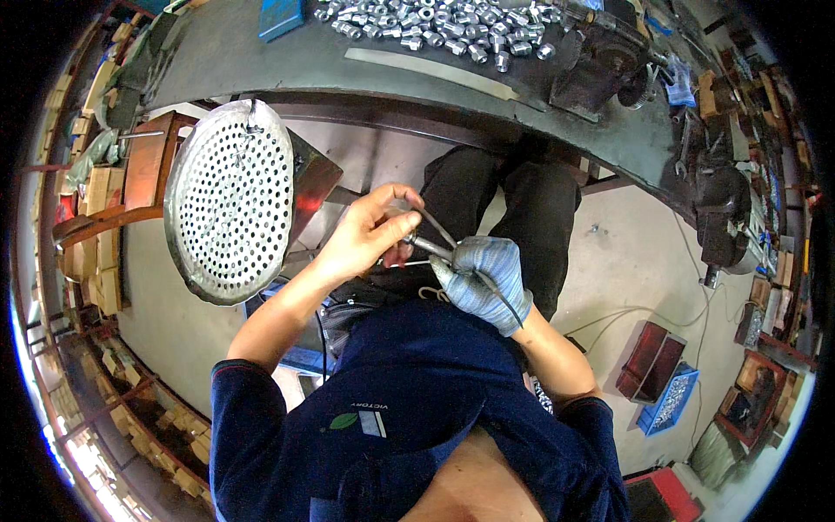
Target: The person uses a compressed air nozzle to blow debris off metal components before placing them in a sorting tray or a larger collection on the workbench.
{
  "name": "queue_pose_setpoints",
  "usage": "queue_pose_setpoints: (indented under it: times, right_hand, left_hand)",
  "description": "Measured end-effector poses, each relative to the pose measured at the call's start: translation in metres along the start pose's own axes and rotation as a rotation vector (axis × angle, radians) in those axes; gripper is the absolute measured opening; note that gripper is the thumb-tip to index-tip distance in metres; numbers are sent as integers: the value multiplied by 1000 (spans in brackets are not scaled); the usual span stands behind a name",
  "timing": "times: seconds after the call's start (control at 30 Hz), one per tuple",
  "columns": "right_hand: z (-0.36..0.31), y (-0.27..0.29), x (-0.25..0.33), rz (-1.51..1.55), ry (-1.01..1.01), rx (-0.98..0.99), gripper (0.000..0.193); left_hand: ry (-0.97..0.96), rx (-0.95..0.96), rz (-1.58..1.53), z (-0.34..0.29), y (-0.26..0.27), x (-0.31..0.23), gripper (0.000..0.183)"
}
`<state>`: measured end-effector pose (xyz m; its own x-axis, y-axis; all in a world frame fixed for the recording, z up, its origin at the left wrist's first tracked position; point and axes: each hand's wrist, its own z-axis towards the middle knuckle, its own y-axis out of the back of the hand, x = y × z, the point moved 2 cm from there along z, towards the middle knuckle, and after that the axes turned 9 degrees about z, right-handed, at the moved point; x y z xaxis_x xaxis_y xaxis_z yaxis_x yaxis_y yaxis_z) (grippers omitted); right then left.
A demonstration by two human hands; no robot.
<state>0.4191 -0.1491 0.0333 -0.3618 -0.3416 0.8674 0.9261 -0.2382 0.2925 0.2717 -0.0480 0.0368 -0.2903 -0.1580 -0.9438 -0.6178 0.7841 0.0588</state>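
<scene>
Over my lap my two hands meet. My left hand [374,233], bare, has its fingers closed on a small shiny metal piece [429,247] that reaches toward the other hand; most of it is hidden by the fingers. My right hand [490,277], in a blue-grey knit glove, is wrapped round a thin dark rod [501,297]. One end slants out below the glove toward the wrist. A similar thin dark length [437,225] runs from the glove up to my left fingertips; I cannot tell if it is the same rod.
A dark workbench [296,74] spans ahead, bearing a heap of metal fittings [444,26], a flat metal strip [426,71] and a vise [600,56]. At left stands a perforated round metal plate [230,200]. A blue bin [670,400] of small parts sits on the floor at right.
</scene>
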Motion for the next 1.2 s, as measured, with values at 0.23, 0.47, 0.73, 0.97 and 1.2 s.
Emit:
queue_pose_setpoints:
  times: [0.23,0.47,0.73,0.97,1.2]
  right_hand:
    - [-5,6,-5,61,-46,-4,34]
    - [-1,22,33,246,92,-106,29]
    - [4,25,54,61,163,95,29]
    - [12,10,41,78,-13,115,33]
    - [14,-6,15,-104,137,54,31]
  left_hand:
    - [24,-7,-21,-7,6,-1,23]
    - [-281,-447,716,3,33,7,19]
    - [-409,-482,848,5,30,11,24]
    - [-460,-384,899,4,22,7,26]
    - [-443,-251,888,20,15,6,28]
